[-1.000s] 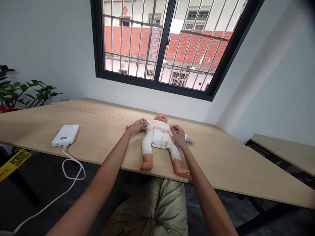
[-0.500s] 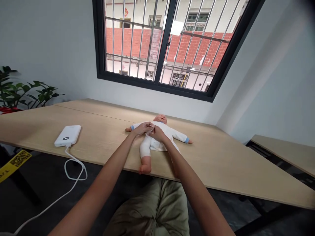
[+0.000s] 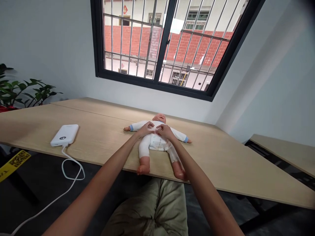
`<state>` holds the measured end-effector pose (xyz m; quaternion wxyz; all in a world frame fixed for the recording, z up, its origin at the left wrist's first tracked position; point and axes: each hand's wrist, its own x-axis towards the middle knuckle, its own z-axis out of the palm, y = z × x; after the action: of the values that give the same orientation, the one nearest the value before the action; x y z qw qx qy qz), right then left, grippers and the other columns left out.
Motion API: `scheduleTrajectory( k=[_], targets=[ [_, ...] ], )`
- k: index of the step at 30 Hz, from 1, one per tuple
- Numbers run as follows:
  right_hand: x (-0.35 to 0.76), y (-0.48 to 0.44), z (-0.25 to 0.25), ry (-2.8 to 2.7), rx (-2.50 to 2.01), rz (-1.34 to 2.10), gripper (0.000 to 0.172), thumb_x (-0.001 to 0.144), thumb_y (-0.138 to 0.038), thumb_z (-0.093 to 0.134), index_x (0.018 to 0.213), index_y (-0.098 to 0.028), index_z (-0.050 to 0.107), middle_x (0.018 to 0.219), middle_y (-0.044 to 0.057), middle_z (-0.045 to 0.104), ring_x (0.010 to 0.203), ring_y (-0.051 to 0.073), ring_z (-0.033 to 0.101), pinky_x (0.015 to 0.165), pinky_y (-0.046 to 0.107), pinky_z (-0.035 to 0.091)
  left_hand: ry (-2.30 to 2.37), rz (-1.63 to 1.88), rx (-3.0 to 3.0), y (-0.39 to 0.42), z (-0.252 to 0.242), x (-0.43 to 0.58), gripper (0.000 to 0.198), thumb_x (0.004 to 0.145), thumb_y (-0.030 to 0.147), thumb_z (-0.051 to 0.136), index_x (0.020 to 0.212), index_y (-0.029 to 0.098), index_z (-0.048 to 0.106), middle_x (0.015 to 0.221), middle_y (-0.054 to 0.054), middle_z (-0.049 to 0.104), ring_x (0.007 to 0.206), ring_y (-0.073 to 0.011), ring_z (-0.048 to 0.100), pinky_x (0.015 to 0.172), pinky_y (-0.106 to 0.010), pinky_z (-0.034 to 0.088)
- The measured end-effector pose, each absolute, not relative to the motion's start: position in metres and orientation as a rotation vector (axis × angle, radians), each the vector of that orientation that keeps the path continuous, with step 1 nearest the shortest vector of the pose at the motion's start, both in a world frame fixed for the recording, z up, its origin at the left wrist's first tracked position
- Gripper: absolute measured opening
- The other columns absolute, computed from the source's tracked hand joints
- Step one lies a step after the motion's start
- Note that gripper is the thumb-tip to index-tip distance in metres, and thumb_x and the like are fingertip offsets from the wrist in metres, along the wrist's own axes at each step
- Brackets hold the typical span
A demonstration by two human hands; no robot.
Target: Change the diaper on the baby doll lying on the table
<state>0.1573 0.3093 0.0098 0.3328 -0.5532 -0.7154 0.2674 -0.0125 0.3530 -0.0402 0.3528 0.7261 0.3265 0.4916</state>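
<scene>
A baby doll (image 3: 159,144) lies on its back on the table, head towards the window and bare feet at the near edge. It wears white clothes with blue cuffs and collar. My left hand (image 3: 146,129) is at the doll's waist, fingers bent, thumb and fingertips pinching the white fabric. Just to the right, my right hand (image 3: 164,131) has its fingers curled and pressed together at the same waist fabric. A small gap separates the two hands. What exactly lies between the fingertips is too small to make out clearly.
A white power bank (image 3: 65,135) lies on the table's left side, its white cable (image 3: 73,178) hanging over the front edge. A potted plant (image 3: 27,91) stands at the far left. The barred window (image 3: 157,49) is behind the light wooden table (image 3: 98,144).
My hands, close together at the waist before, have moved slightly apart; my right hand has shifted right. More of the doll's front and its other leg now show. The view has shifted slightly.
</scene>
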Motion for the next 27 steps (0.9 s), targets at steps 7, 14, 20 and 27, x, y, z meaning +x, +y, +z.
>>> scheduleTrajectory(
  k=[7,14,20,27],
  targets=[
    [0.152,0.307,0.002,-1.726,-1.554,0.516,0.017,0.071,-0.016,0.058,0.086,-0.019,0.051,0.072,0.0,0.066,0.07,0.016,0.062,0.06,0.023,0.04,0.849,1.247,1.85,0.354,-0.041,-0.013,0.048,0.062,0.041,0.076,0.098,0.017,0.055,0.107,-0.009,0.059,0.104,-0.0232,0.055,0.096,-0.038,0.042],
    [0.154,0.306,-0.004,-1.684,-1.549,0.545,0.021,0.07,-0.028,0.062,0.08,-0.021,0.045,0.068,-0.003,0.06,0.065,0.014,0.057,0.057,0.023,0.037,0.906,1.221,1.893,0.363,-0.05,-0.01,0.04,0.07,0.047,0.069,0.095,0.017,0.058,0.099,-0.008,0.062,0.097,-0.0232,0.057,0.088,-0.036,0.044],
    [0.153,0.306,-0.005,-1.708,-1.503,0.431,0.032,0.06,-0.027,0.07,0.077,-0.021,0.044,0.069,-0.005,0.053,0.067,0.014,0.051,0.059,0.023,0.035,0.992,1.192,1.925,0.364,-0.05,-0.009,0.042,0.062,0.044,0.076,0.09,0.018,0.058,0.097,-0.006,0.063,0.096,-0.0244,0.057,0.085,-0.034,0.044],
    [0.204,0.315,0.006,-1.641,-1.498,0.45,0.039,0.064,-0.032,0.072,0.096,-0.016,0.056,0.098,0.006,0.061,0.088,0.017,0.057,0.074,0.027,0.044,1.293,1.139,1.988,0.363,-0.048,-0.012,0.059,0.057,0.051,0.079,0.101,0.016,0.061,0.116,-0.015,0.06,0.116,-0.0332,0.051,0.096,-0.039,0.04]
  ],
)
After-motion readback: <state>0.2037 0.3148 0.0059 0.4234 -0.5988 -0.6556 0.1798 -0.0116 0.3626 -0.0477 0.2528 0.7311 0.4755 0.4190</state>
